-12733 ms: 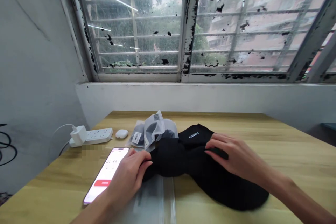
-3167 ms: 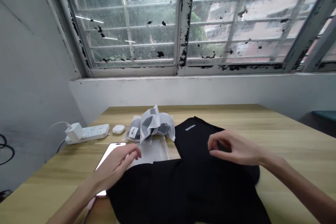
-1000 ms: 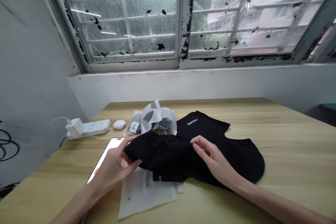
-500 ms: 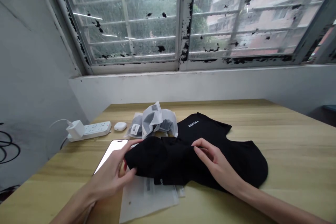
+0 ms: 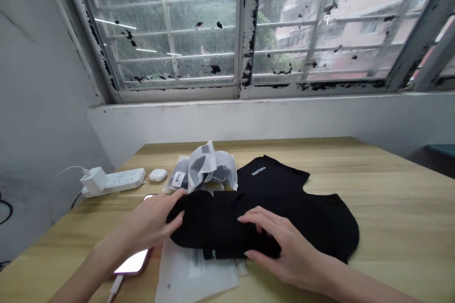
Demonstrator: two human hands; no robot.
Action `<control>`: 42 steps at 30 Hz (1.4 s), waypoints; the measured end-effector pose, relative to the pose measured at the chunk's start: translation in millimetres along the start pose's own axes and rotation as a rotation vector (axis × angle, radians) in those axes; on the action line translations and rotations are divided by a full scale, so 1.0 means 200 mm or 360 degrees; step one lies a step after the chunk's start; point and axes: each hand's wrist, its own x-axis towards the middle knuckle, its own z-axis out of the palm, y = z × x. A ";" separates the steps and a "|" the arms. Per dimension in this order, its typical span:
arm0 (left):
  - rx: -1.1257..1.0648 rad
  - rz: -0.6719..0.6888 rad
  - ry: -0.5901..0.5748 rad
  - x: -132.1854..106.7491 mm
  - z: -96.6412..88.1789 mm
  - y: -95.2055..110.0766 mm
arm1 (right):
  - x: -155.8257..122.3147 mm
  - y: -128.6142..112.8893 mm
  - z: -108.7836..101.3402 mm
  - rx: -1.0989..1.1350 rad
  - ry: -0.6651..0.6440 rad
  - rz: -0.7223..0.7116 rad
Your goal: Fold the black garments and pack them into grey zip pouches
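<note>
My left hand [image 5: 161, 215] pinches the rounded left end of a folded black fabric piece [image 5: 199, 222], thumb at the front and fingers behind. White lettering shows at its lower edge. My right hand [image 5: 280, 241] rests on the right part of the fabric, its thumb and fingers apart. Behind it a larger black fabric piece [image 5: 327, 215] lies spread flat, with white lettering near its top and a notch at the right. A frosted plastic bag [image 5: 199, 279] lies partly under the folded piece. Where the two black pieces meet is hard to make out.
Several bagged dark items [image 5: 202, 168] stand behind the fabric. A white earbud case [image 5: 158, 175] and a power strip [image 5: 124, 180] with a charger are at the left. A lit phone [image 5: 133, 262] with a cable lies under my left arm. The wooden table [image 5: 391, 218] meets the window wall.
My right hand has moved left and down and spread its fingers over the fabric. The folded piece lies flatter, its left end still in my left hand. The view has shifted slightly.
</note>
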 end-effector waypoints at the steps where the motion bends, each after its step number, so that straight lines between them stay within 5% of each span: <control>1: 0.0023 -0.0028 0.0021 0.00 0.01 -0.01 | 0.00 0.01 0.01 -0.0012 -0.0020 0.0011; 9: -0.0028 -0.0103 0.0145 0.00 0.06 -0.01 | 0.02 0.03 0.05 -0.0085 0.0165 -0.0168; 12: -0.0406 -0.0107 0.0200 0.02 0.01 0.01 | 0.04 0.02 0.02 -0.0087 0.0477 -0.0278; 15: -0.0889 -0.0238 0.0455 0.02 -0.02 0.03 | 0.04 0.00 0.00 -0.0099 0.0708 -0.0316; 18: -0.1229 -0.0480 0.0559 0.02 -0.04 0.07 | 0.03 -0.02 0.00 -0.0117 0.0432 -0.0406; 24: -0.1563 -0.0728 0.0378 0.00 -0.06 0.15 | 0.03 -0.02 -0.01 -0.0235 -0.0111 -0.0232; 27: -0.1719 -0.0547 0.0238 -0.02 -0.07 0.16 | 0.03 0.00 -0.02 -0.0255 -0.0083 -0.0244; 31: -0.1977 -0.0348 0.0168 -0.03 -0.06 0.12 | 0.02 0.01 0.02 -0.0170 0.0276 -0.0281; 38: -0.2028 -0.0543 0.0709 -0.02 -0.11 0.12 | 0.03 -0.06 0.00 -0.0166 0.0133 -0.0319; 42: -0.2049 -0.0630 0.0766 -0.01 -0.14 0.17 | 0.05 -0.03 -0.03 0.0080 0.0251 0.0008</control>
